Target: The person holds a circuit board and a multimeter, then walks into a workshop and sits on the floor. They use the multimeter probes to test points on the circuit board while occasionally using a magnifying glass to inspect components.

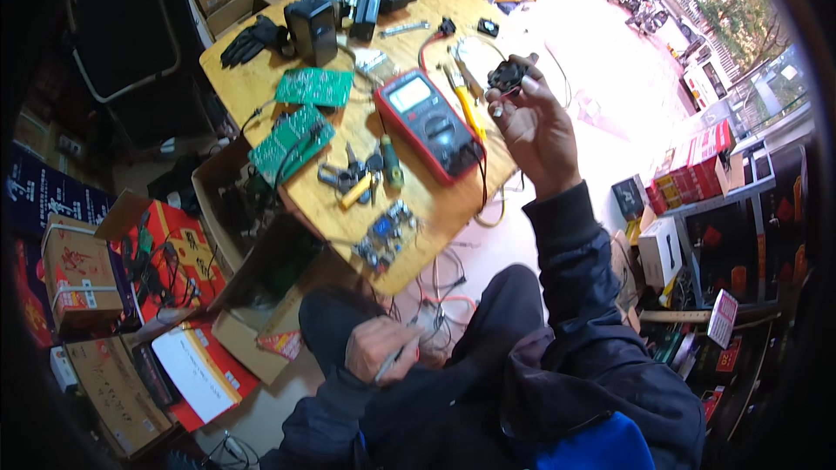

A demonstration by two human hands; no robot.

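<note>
My right hand (542, 129) is raised over the table's right edge, its fingers closed on a small black cooling fan (505, 77). Low in front of my lap, my left hand (376, 346) grips a slim silver pen-like tool (388, 365); its exact kind is unclear. A red multimeter (414, 126) lies beside my right hand. Close to it are a yellow-handled tool (470, 109), a green-handled screwdriver (393, 165) and a bunch of keys (353, 170). At the near corner sits a small populated circuit board (386, 238).
Two green circuit boards (315, 87) overlap at the wooden table's (435, 235) left side. Behind them stand a black power adapter (311, 30), a black glove (252, 42) and a wrench (405, 29). Cardboard boxes (83, 270) crowd the left; red boxes (697, 170) stand right. Cables (444, 274) trail on the floor.
</note>
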